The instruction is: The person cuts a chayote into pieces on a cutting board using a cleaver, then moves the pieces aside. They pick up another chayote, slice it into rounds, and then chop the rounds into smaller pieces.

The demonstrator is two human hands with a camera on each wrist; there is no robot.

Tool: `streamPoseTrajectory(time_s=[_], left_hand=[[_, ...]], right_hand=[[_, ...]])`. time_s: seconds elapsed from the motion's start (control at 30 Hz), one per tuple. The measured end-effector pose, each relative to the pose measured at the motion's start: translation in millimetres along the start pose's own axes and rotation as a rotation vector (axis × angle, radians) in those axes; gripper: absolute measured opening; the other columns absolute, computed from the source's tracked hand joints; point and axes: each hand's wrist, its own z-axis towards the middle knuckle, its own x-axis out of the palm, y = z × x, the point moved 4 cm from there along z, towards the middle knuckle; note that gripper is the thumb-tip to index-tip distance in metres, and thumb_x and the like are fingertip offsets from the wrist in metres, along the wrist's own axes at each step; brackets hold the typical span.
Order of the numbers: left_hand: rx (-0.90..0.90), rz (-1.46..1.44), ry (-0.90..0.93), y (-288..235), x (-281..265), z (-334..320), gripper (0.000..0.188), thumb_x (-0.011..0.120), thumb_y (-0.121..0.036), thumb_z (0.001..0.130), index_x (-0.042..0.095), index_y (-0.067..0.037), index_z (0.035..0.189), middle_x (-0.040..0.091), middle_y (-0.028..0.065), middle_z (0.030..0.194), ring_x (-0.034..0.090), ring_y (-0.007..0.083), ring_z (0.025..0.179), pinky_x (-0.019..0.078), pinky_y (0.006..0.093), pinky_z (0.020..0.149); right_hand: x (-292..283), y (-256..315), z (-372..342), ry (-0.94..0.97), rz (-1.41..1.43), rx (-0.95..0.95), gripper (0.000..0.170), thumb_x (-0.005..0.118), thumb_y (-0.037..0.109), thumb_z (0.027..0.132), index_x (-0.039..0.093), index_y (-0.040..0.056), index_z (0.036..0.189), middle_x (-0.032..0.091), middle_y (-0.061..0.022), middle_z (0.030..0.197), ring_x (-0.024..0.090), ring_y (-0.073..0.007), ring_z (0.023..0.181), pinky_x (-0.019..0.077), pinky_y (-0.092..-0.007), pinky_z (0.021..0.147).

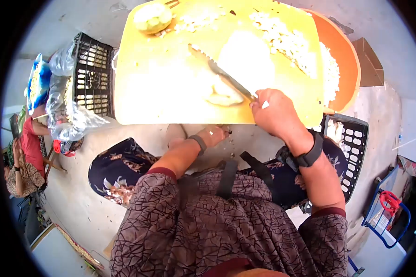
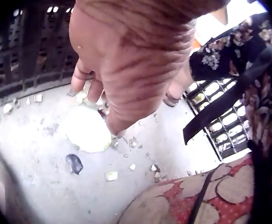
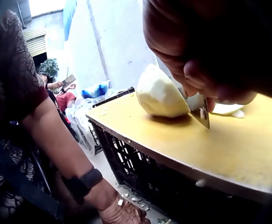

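My right hand (image 1: pixel 275 111) grips the handle of a knife (image 1: pixel 233 82), its blade over the yellow cutting board (image 1: pixel 171 83). A peeled pale vegetable piece (image 3: pixel 161 95) stands on the board beside the blade. My left hand (image 1: pixel 212 135) reaches down below the board's near edge. In the left wrist view its fingers (image 2: pixel 96 88) point down at the rim of a rounded whitish piece (image 2: pixel 87 130) low over the floor; I cannot tell if they pinch it. A larger peeled pale-green vegetable (image 1: pixel 152 18) sits at the board's far left corner.
Chopped white bits (image 1: pixel 286 41) lie on the board's right side. An orange basin (image 1: pixel 344 60) with more bits stands beyond it. Black crates (image 1: pixel 93 76) flank the board; plastic bags (image 1: pixel 62 115) hang at left. Scraps litter the floor (image 2: pixel 38 186). Other people (image 1: pixel 32 138) are at far left.
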Motion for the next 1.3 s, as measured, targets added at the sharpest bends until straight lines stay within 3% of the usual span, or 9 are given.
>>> streamPoseTrajectory(time_s=[0.13, 0.23, 0.37, 0.47, 0.63, 0.83, 0.93, 1.13, 1.3], left_hand=[[-0.194, 0.022, 0.037, 17, 27, 4, 0.043, 0.034, -0.023, 0.100, 0.046, -0.010, 0.140, 0.044, 0.0066, 0.148, 0.043, 0.0283, 0.135, 0.0359, 0.0418, 0.112], [-0.225, -1.103, -0.454, 56, 122, 18, 0.047, 0.033, -0.033, 0.102, 0.042, -0.011, 0.143, 0.043, 0.0074, 0.149, 0.040, 0.0266, 0.137, 0.0361, 0.0429, 0.112], [-0.270, -1.277, -0.648, 65, 151, 17, 0.055, 0.029, -0.045, 0.102, 0.038, -0.012, 0.146, 0.035, 0.0080, 0.154, 0.035, 0.0277, 0.140, 0.0334, 0.0451, 0.114], [-0.615, -0.600, -0.007, 40, 20, -15, 0.058, 0.022, -0.045, 0.103, 0.035, -0.012, 0.148, 0.029, 0.0091, 0.158, 0.033, 0.0301, 0.142, 0.0305, 0.0466, 0.115], [-0.722, -0.654, 0.054, 35, -2, -16, 0.057, 0.024, -0.044, 0.102, 0.036, -0.012, 0.148, 0.030, 0.0100, 0.157, 0.033, 0.0302, 0.142, 0.0312, 0.0459, 0.114], [-0.252, 0.077, 0.423, 28, 41, -12, 0.049, 0.041, -0.032, 0.096, 0.044, -0.014, 0.142, 0.042, 0.0120, 0.150, 0.043, 0.0309, 0.135, 0.0376, 0.0436, 0.110], [-0.333, -0.247, 0.636, 30, 46, -9, 0.046, 0.052, -0.016, 0.086, 0.056, -0.014, 0.131, 0.056, 0.0138, 0.134, 0.053, 0.0325, 0.125, 0.0434, 0.0426, 0.104], [-0.214, -0.353, 0.464, -6, -8, -6, 0.044, 0.063, -0.006, 0.076, 0.065, -0.011, 0.120, 0.065, 0.0166, 0.118, 0.061, 0.0338, 0.112, 0.0485, 0.0397, 0.096], [0.094, -0.175, 0.412, -72, -160, -36, 0.044, 0.064, -0.006, 0.072, 0.066, -0.010, 0.116, 0.068, 0.0164, 0.107, 0.063, 0.0353, 0.102, 0.0508, 0.0397, 0.087]], right_hand=[[0, -1, -1, 0.047, 0.068, 0.014, 0.012, 0.058, 0.009, 0.079, 0.067, 0.0012, 0.077, 0.066, -0.0228, 0.080, 0.065, -0.0410, 0.080, 0.0524, -0.0454, 0.073], [1, -5, 1, 0.028, 0.081, -0.019, 0.013, 0.063, 0.013, 0.083, 0.065, -0.0004, 0.083, 0.063, -0.0239, 0.073, 0.063, -0.0426, 0.075, 0.0503, -0.0458, 0.068], [2, -10, 4, 0.037, 0.087, -0.007, 0.015, 0.062, 0.014, 0.083, 0.064, -0.0007, 0.084, 0.062, -0.0240, 0.072, 0.062, -0.0423, 0.074, 0.0498, -0.0455, 0.068], [2, -9, 5, 0.049, 0.068, 0.007, 0.015, 0.062, 0.014, 0.084, 0.064, -0.0006, 0.084, 0.062, -0.0238, 0.073, 0.062, -0.0422, 0.074, 0.0498, -0.0455, 0.068], [0, -6, 5, 0.092, 0.068, 0.053, 0.016, 0.061, 0.016, 0.084, 0.064, 0.0009, 0.078, 0.064, -0.0220, 0.077, 0.063, -0.0421, 0.079, 0.0500, -0.0492, 0.073], [1, -5, 5, 0.044, 0.009, 0.003, 0.015, 0.061, 0.014, 0.082, 0.066, -0.0001, 0.081, 0.064, -0.0230, 0.075, 0.064, -0.0413, 0.076, 0.0508, -0.0472, 0.071], [5, -7, 6, 0.010, -0.004, -0.042, 0.013, 0.060, 0.011, 0.077, 0.067, 0.0010, 0.077, 0.066, -0.0216, 0.076, 0.065, -0.0388, 0.079, 0.0523, -0.0476, 0.071], [-4, -5, 4, 0.064, 0.045, -0.007, 0.017, 0.058, 0.011, 0.077, 0.070, 0.0002, 0.083, 0.066, -0.0254, 0.081, 0.066, -0.0413, 0.081, 0.0529, -0.0469, 0.073], [-6, -6, 0, 0.095, 0.071, 0.020, 0.021, 0.059, 0.009, 0.077, 0.071, 0.0026, 0.093, 0.070, -0.0198, 0.091, 0.068, -0.0353, 0.088, 0.0536, -0.0430, 0.076]])
